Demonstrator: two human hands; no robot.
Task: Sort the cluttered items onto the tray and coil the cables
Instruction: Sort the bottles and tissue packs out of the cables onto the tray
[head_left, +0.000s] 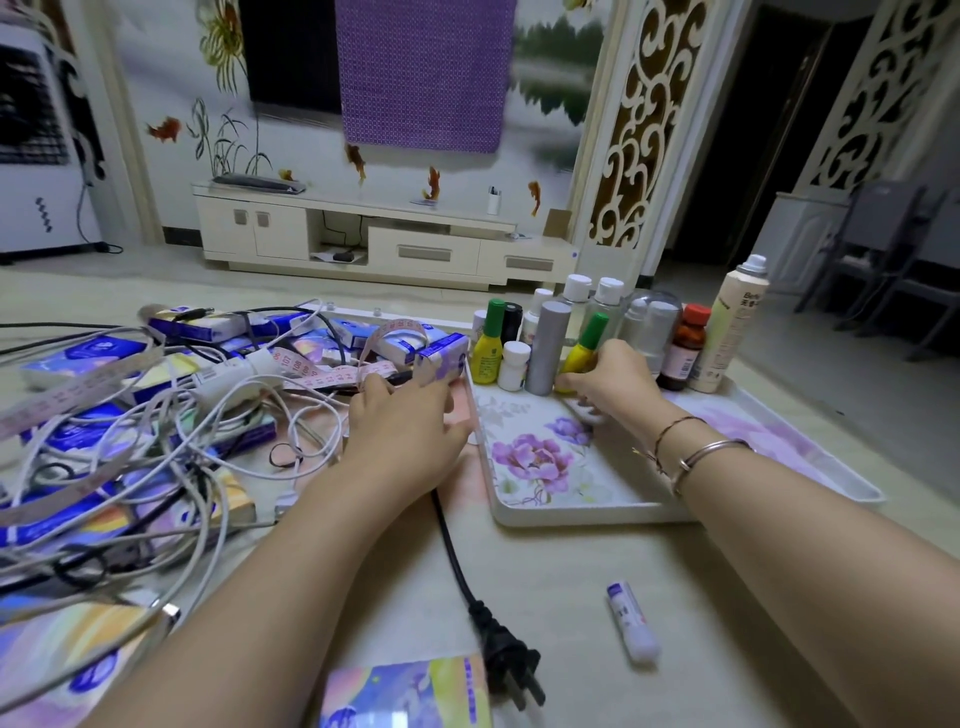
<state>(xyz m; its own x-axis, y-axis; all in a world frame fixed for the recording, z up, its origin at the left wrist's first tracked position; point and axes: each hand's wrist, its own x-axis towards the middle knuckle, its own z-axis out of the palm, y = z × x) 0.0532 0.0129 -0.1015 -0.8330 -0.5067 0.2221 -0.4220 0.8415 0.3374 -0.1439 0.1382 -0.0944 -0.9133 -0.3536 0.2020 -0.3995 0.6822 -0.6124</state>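
White melamine-looking tray (540, 512), printed with purple flowers, is lying on the desk (571, 582) at the right, and it is looking rigid and light enough to slide by its rim. Bottles are standing in a row along its far edge, among them a tall cream spray can (730, 332), a brown medicine bottle (685, 351) and a grey cylinder (546, 348); they are probably light and easy to tip, so each is best taken low around the body.

Left of the tray, a heap of cables (208, 415) is lying tangled over blue tissue packs (83, 353), with a pink measuring tape (332, 371) looping across the top. The cables are soft and springy and are likely to drag neighbours along, so finding a plug end first seems wise. A black power plug (506, 660) is resting near the front, its stiff cord running back under the left hand.

The left hand (402, 431) is reaching forward, palm down, fingers bent over the tape and a tissue pack at the tray's left rim; whether it is truly gripping anything, I cannot tell. The right hand (605, 387), bangles on its wrist, is stretching across the tray, its fingers curling round the base of a yellow bottle with a green cap (584, 348). A small white lip-balm tube (634, 623) is lying loose on the desk.
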